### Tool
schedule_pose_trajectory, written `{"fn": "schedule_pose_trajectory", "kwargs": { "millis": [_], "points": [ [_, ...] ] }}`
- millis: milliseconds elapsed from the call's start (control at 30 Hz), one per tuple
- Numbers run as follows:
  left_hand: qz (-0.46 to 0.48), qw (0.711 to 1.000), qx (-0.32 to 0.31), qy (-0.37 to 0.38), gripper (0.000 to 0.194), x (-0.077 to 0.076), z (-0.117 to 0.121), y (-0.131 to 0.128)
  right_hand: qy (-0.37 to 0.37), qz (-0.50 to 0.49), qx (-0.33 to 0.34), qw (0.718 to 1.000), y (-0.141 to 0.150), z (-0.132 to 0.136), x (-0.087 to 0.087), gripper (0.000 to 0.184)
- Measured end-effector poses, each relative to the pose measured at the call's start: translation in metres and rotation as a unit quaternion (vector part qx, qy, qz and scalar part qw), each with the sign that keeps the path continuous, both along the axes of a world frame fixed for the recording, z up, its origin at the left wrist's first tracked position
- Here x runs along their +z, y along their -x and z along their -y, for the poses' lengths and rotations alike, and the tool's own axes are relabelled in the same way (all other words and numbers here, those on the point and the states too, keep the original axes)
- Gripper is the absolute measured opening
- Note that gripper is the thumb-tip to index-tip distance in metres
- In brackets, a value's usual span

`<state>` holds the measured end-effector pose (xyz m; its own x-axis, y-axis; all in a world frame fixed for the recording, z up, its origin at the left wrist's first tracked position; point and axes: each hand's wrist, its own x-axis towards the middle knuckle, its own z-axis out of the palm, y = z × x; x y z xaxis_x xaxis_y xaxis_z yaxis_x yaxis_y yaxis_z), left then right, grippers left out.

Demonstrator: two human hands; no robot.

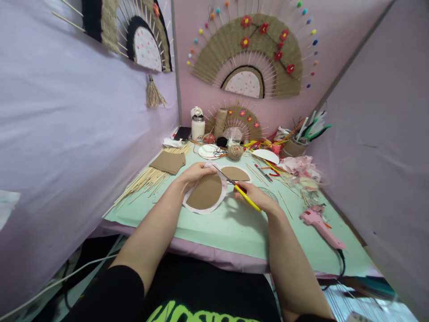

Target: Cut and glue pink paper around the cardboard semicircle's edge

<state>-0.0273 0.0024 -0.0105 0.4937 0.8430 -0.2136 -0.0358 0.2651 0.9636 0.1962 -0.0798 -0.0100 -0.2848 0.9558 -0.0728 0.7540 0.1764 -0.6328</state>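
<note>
My left hand (198, 173) grips the upper edge of a brown cardboard half-disc (207, 192) bordered by pale pink-and-white fabric. It is held up over the table, tilted. In my right hand (254, 195) is a pair of scissors (246, 197) with yellow and red handles. Their blades point up and left, reaching the fabric edge close to my left fingertips; whether they bite into it I cannot tell. Just behind lies a second cardboard half-disc (235, 173) with a white fabric border. A clear protractor (268, 195) is partly hidden by my right hand.
Bamboo sticks (142, 181) and cardboard pieces (168, 162) lie at left. A pink glue gun (321, 227) with its cord rests at right. Behind stand a white bottle (198, 128), a twine ball (235, 152) and a tool pot (295, 146). Decorated fans (278, 38) hang on the walls.
</note>
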Motion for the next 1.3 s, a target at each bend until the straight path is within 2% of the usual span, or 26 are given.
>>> {"fn": "schedule_pose_trajectory", "kwargs": {
  "millis": [267,533,700,967,1300],
  "points": [
    [-0.011,1.0,-0.001,-0.006,0.03,0.003,0.003,0.0,0.01,-0.042,-0.003,0.999,-0.001,0.0,-0.001,0.024],
    [-0.007,1.0,-0.008,-0.005,0.033,0.002,0.002,0.001,0.008,-0.053,-0.014,0.998,-0.007,-0.006,-0.011,0.026],
    [0.002,1.0,-0.008,-0.003,0.034,0.002,0.001,0.002,0.027,-0.053,-0.027,0.998,-0.006,-0.006,-0.011,0.028],
    [0.006,1.0,-0.007,0.002,0.036,0.003,0.004,0.001,-0.014,0.003,-0.019,1.0,-0.001,-0.002,-0.003,0.02],
    [0.0,1.0,-0.014,-0.003,0.033,-0.001,0.001,0.001,-0.015,-0.033,-0.011,0.999,-0.004,-0.002,-0.008,0.017]
  ]
}}
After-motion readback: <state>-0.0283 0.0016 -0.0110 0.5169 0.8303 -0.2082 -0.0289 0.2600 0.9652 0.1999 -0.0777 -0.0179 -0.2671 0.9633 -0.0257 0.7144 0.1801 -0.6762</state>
